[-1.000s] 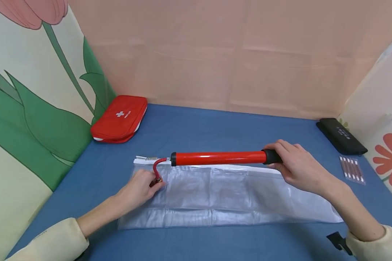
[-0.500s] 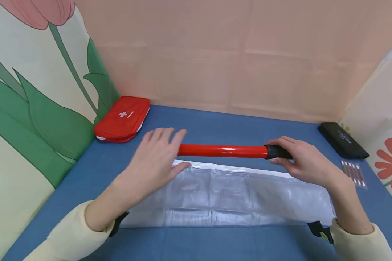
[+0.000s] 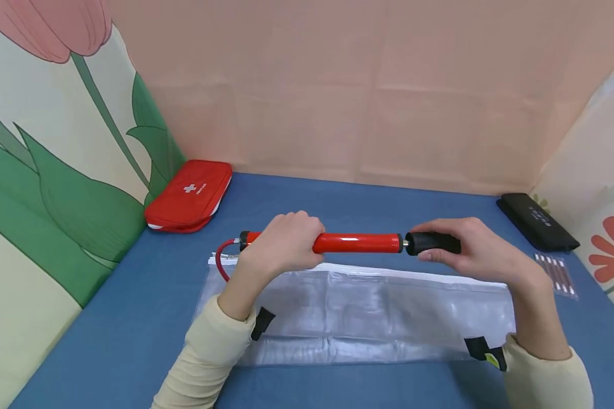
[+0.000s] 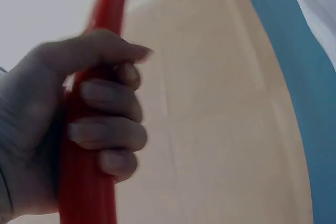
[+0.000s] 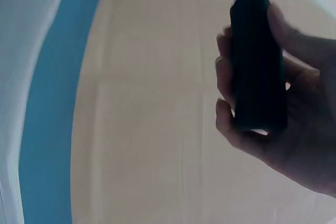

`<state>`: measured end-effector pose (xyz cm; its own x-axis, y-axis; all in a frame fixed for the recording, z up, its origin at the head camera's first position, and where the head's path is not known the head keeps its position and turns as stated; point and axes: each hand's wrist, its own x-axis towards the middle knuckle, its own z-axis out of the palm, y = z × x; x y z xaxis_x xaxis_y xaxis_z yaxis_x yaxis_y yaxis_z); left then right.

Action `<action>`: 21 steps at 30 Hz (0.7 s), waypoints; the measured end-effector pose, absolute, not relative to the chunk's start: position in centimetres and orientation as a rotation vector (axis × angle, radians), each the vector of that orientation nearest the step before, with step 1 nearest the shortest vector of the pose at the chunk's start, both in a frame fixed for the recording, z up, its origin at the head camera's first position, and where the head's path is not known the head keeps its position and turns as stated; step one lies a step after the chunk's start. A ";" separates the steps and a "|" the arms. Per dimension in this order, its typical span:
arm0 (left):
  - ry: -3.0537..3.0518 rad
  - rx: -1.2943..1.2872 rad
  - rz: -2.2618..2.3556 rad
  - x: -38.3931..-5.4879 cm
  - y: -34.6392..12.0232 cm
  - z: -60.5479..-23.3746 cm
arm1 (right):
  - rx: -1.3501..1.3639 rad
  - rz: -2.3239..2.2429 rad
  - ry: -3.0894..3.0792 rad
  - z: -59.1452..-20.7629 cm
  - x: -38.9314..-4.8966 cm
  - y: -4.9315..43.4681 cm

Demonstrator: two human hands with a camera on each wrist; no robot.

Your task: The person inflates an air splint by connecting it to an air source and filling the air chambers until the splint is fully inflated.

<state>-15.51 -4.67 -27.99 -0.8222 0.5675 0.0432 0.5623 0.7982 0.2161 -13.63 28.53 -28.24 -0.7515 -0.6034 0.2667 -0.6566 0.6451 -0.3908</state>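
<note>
A red hand pump (image 3: 360, 243) is held level above a long silvery zip pouch (image 3: 378, 318). My left hand (image 3: 283, 241) grips its barrel toward the left end; in the left wrist view the fingers (image 4: 107, 132) wrap round the red tube. My right hand (image 3: 476, 250) holds the black handle (image 3: 432, 243), its fingers curled about it in the right wrist view. A short bit of metal rod (image 3: 405, 243) shows between handle and barrel. From the left end a red hose (image 3: 219, 261) curves down over the pouch's zip edge, its lower end hidden behind my left wrist.
At the back left of the blue tabletop (image 3: 307, 193) lies a red first aid case (image 3: 189, 196). A black pouch (image 3: 537, 221) lies at the right, with a small clear packet of cotton swabs (image 3: 556, 275) in front of it. Walls stand behind and on both sides.
My left hand has let go of the hose, moved up and right, and gripped the pump's barrel. The handle now stands slightly out from the barrel, and the pump has shifted left.
</note>
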 end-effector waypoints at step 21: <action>3.316 0.800 0.072 -16.7 -2.9 -28.9 | 0.928 1.371 -2.587 -30.8 -16.4 30.9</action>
<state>-16.72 -2.86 -28.88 -0.8557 0.4418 0.2693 0.4530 0.8912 -0.0226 -16.44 30.91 -30.82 -0.8152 -0.4768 0.3289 -0.5399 0.4196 -0.7297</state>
